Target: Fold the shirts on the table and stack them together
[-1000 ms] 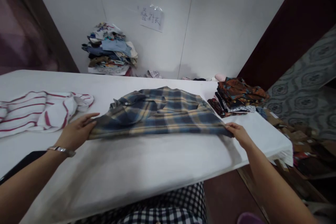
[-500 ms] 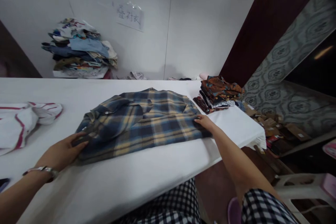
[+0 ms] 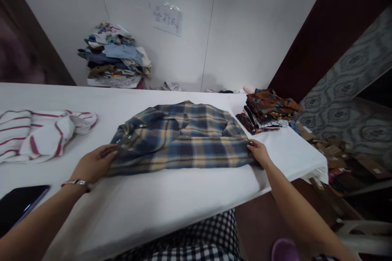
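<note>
Folded blue-and-yellow plaid shirt (image 3: 183, 138) lying flat at the middle of the white tabletop (image 3: 171, 200), collar end toward the left, long side facing the near edge. Left hand (image 3: 93, 165) resting at the shirt's left end, fingers curled over the near left corner and closed on the cloth there, a metal wristband (image 3: 76, 182) just behind on the wrist. Right hand (image 3: 260, 153) at the opposite end, grip pinched shut on the near right corner of the same shirt, thumb on top of the fabric. Shirt thus stretched between both hands, touching each, its body reaching away from them toward the wall. Striped red-and-white garment (image 3: 39, 132) bunched on the tabletop well to the left of the left hand, apart from the shirt. Dark phone (image 3: 20, 208) flat at the near left edge, beside the left forearm. Stack of folded orange-patterned clothes (image 3: 268, 110) at the far right corner, near the shirt's right end but not touching. Heap of mixed clothes (image 3: 114, 57) against the wall beyond the tabletop, a paper notice (image 3: 167, 18) taped up to its right.
</note>
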Tool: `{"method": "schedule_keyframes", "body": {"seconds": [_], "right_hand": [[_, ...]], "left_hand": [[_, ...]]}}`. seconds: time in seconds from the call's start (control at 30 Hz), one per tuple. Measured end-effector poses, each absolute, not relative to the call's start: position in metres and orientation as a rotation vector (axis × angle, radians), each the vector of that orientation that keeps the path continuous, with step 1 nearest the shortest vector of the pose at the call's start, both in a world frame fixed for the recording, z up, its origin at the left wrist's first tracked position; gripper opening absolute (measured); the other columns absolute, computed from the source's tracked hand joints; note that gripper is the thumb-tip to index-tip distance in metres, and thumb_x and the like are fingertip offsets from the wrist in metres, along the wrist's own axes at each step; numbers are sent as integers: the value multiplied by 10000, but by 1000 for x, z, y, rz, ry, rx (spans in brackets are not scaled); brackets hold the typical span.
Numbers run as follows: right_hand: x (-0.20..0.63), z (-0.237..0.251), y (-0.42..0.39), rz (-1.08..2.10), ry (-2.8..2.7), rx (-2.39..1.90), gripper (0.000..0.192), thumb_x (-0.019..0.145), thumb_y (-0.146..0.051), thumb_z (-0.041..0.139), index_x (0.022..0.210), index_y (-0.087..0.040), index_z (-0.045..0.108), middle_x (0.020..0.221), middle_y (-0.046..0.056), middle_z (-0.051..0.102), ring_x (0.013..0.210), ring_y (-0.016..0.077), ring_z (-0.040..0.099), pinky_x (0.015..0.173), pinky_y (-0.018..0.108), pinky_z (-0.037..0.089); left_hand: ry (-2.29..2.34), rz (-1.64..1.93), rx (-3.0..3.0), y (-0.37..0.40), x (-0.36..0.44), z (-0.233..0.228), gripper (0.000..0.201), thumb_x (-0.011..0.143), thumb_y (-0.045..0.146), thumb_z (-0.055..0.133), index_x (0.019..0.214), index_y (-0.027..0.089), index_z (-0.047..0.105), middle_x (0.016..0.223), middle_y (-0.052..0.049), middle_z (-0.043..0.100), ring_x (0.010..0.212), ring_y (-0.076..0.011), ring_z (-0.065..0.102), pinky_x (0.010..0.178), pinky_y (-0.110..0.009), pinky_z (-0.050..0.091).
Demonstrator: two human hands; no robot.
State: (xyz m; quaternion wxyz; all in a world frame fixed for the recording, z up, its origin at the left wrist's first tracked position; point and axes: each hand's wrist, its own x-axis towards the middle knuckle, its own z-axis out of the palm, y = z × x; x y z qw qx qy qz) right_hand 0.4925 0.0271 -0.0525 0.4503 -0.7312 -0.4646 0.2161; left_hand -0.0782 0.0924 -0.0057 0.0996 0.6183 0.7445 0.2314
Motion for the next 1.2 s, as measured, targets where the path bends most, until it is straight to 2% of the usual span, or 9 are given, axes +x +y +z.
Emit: {"method": "schedule_keyframes", "body": {"seconds": [0.1, 0.27, 0.4, 0.5, 0.6, 0.8, 0.97, 1.13, 1.2], "right_hand": [[499, -55, 29, 353, -1247, -1842, 422, 686, -392, 580, 1036, -174, 667, 928, 69, 695, 883, 230, 618, 818, 358, 470], [510, -77, 28, 173, -1604, -2021, 385, 758, -322, 486, 1058, -172, 675, 1059, 112, 687, 987, 271, 623, 910, 400, 457], [505, -75, 28, -93, -1785, -2109, 408, 805, -311, 430, 1108, -167, 661, 1032, 146, 673, 919, 301, 636, 842, 436, 489], [483, -64, 33, -260, -1871, -1907, 437, 834, -351, 433, 1178, -160, 621, 1136, 170, 636, 1037, 314, 600, 921, 454, 464], [453, -66, 40, -159, -2065, -1671, 482, 862, -424, 430, 1236, -162, 583, 1293, 162, 567, 1199, 293, 524, 1016, 441, 412], [432, -93, 47, 78, -2185, -1810, 496, 855, -456, 416, 1254, -215, 585, 1379, 125, 513, 1301, 306, 442, 1023, 517, 388], [399, -61, 65, 225, -2128, -1687, 449, 832, -449, 473, 1146, -185, 657, 1294, 136, 585, 1238, 298, 506, 1053, 493, 374], [301, -24, 106, 520, -2070, -1435, 324, 824, -379, 502, 1043, -245, 700, 1116, 71, 692, 1082, 255, 614, 989, 435, 441], [258, -19, 129, 619, -2094, -1355, 296, 832, -356, 503, 1019, -253, 709, 1072, 52, 710, 1021, 238, 640, 950, 406, 465]], "left_hand": [[2133, 667, 1713, 89, -83, -5, 394, 820, 381, 471, 1148, 217, 613, 966, 3, 717, 858, -182, 651, 704, -230, 491], [2086, 563, 1686, 82, -85, -20, 401, 820, 253, 470, 1183, 141, 597, 1097, -94, 687, 1030, -217, 622, 874, -298, 472], [2103, 607, 1655, 77, -82, -27, 403, 818, 221, 469, 1202, 180, 584, 1126, -67, 683, 1042, -188, 623, 900, -280, 469], [2111, 647, 1689, 72, -78, -28, 401, 823, 269, 484, 1203, 185, 585, 1141, -67, 678, 1059, -199, 617, 916, -290, 467], [2151, 695, 1730, 69, -76, -33, 400, 833, 312, 480, 1204, 209, 585, 1142, -57, 678, 1066, -212, 617, 920, -309, 469], [2178, 811, 1663, 68, -77, -42, 374, 838, 309, 467, 1182, 231, 593, 1095, -35, 695, 994, -206, 642, 842, -298, 486], [2153, 823, 1709, 63, -74, -44, 372, 851, 327, 468, 1201, 261, 575, 1033, -19, 703, 863, -200, 657, 769, -305, 491], [2047, 821, 2005, 56, -69, -45, 364, 873, 272, 437, 1216, 250, 555, 1212, -53, 638, 1028, -228, 626, 851, -345, 496], [1920, 828, 2148, 55, -68, -48, 359, 888, 249, 411, 1218, 254, 553, 1204, -57, 643, 1000, -221, 634, 854, -360, 501]]}}
